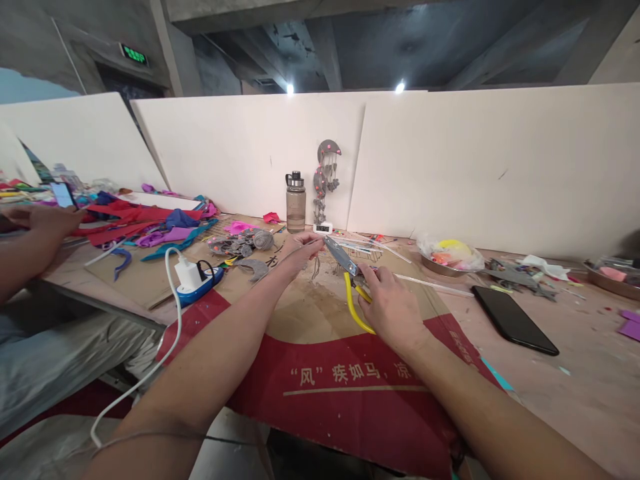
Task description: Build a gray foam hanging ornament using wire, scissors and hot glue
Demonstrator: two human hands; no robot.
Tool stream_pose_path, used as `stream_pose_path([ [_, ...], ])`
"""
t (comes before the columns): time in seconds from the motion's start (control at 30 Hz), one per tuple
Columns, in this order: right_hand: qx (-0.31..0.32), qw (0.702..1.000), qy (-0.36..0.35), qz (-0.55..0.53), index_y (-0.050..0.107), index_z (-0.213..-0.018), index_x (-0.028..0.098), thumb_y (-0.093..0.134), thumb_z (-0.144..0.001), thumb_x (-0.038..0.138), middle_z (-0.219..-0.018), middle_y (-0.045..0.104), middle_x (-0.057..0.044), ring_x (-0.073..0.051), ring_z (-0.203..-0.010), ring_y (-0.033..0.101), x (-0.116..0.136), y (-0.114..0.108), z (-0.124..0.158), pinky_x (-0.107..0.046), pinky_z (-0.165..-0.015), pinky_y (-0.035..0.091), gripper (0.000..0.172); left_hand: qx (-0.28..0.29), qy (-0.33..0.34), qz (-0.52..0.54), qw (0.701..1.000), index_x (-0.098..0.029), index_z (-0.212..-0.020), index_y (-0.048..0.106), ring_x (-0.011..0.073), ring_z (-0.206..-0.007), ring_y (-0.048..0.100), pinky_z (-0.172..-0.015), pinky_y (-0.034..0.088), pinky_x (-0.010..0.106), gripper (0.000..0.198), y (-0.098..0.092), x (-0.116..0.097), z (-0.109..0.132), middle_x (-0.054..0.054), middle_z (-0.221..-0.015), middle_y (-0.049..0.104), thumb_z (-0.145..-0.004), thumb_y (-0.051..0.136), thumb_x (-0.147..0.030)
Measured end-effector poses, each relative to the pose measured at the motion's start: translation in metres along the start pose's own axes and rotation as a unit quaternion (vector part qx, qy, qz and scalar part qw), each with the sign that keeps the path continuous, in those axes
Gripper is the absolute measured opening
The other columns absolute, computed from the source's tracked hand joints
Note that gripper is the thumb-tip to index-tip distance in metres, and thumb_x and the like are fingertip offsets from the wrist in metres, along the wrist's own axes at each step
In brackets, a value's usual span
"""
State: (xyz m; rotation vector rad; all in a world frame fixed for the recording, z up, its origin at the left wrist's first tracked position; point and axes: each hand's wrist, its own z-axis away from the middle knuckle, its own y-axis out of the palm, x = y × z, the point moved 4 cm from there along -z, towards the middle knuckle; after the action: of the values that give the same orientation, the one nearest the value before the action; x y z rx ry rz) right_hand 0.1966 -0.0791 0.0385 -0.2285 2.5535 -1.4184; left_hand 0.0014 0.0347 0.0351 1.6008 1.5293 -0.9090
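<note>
My right hand [393, 303] grips a pair of scissors [341, 255] with yellow handles, the grey blades pointing away and to the left. The blade tips reach the fingertips of my left hand [303, 250], which is pinched on thin grey yarn [317, 268]. A short bit of the yarn hangs below those fingers. How far apart the blades stand is hard to make out. Left of my left hand lie a ball of grey yarn [263, 239], a grey felt crescent [253, 268] and a cluster of grey pieces with pink dots [231, 245].
A water bottle [295, 205] and a small digital clock [323, 229] stand before the white partition, where a grey moon ornament [329, 155] hangs. To the right are a phone [513, 320] and a bowl [443, 268]. A blue-white power strip [200, 290] sits left, near another person's arm [35, 243].
</note>
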Motion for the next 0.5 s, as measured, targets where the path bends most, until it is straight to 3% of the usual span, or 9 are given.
stream_pose_path([
  [0.5,0.035,0.999,-0.003,-0.007,0.045,-0.135,0.02,0.054,-0.087,0.031,-0.11,0.06,-0.012,-0.024,-0.093,0.061,0.0021,-0.0011,-0.0001,-0.031,-0.072,0.042,0.05,0.014,-0.005,-0.007,1.0,-0.015,-0.071,0.069,0.0063,-0.051,0.043,-0.048,0.03,0.021,0.029,0.001,-0.0013,0.0013,0.001,-0.065,0.063,-0.07,0.073,-0.043],
])
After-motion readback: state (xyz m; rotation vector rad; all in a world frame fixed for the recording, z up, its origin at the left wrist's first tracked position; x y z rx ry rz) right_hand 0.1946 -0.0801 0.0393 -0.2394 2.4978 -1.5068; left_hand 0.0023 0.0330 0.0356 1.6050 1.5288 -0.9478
